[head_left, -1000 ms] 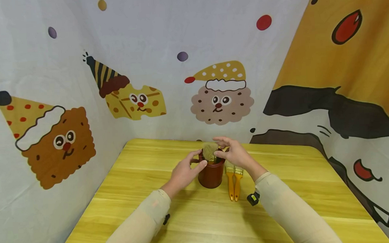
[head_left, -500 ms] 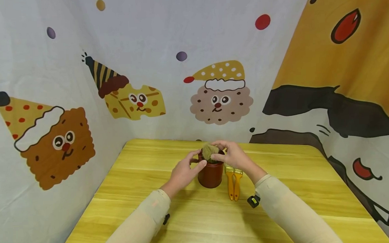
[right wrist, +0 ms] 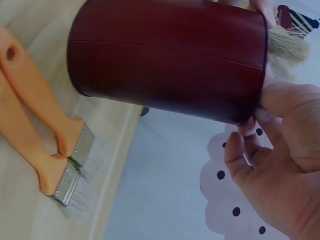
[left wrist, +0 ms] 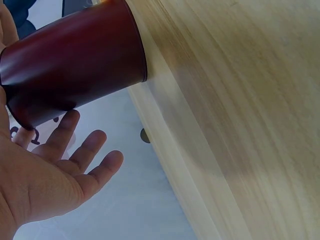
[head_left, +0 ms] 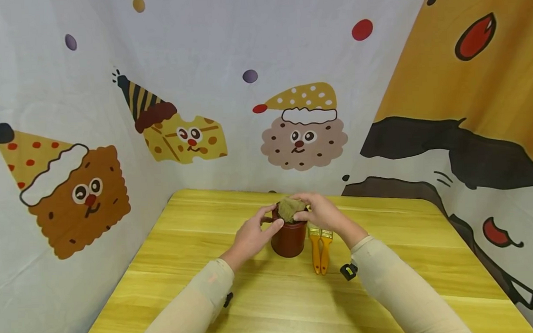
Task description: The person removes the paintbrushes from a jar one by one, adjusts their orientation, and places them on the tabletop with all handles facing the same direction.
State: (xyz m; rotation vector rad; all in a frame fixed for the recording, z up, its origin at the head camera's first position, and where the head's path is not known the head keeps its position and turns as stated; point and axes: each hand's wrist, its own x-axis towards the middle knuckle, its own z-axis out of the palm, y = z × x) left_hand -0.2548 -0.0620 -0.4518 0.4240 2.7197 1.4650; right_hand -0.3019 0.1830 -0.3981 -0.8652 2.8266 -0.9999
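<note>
A dark red cup (head_left: 289, 240) stands on the yellow wooden table (head_left: 262, 304). The tan bristles of a paintbrush (head_left: 290, 208) stick up out of its mouth. My right hand (head_left: 301, 210) pinches those bristles from the right, over the rim. My left hand (head_left: 268, 219) lies against the cup's left side, thumb on the wall. In the left wrist view its fingers (left wrist: 92, 150) are straight beside the cup (left wrist: 75, 65). The right wrist view shows the cup (right wrist: 170, 60), bristles (right wrist: 287, 47) at its mouth and my right hand (right wrist: 270, 150) by the rim.
Two orange-handled paintbrushes (head_left: 320, 248) lie side by side just right of the cup, bristles pointing away; they also appear in the right wrist view (right wrist: 35, 130). Printed cartoon cloth walls (head_left: 116, 142) close in the table at the back and both sides.
My right hand's fingers, spread above the bristles a second ago, have closed on them and pressed them down a little. The left hand and cup have stayed put.
</note>
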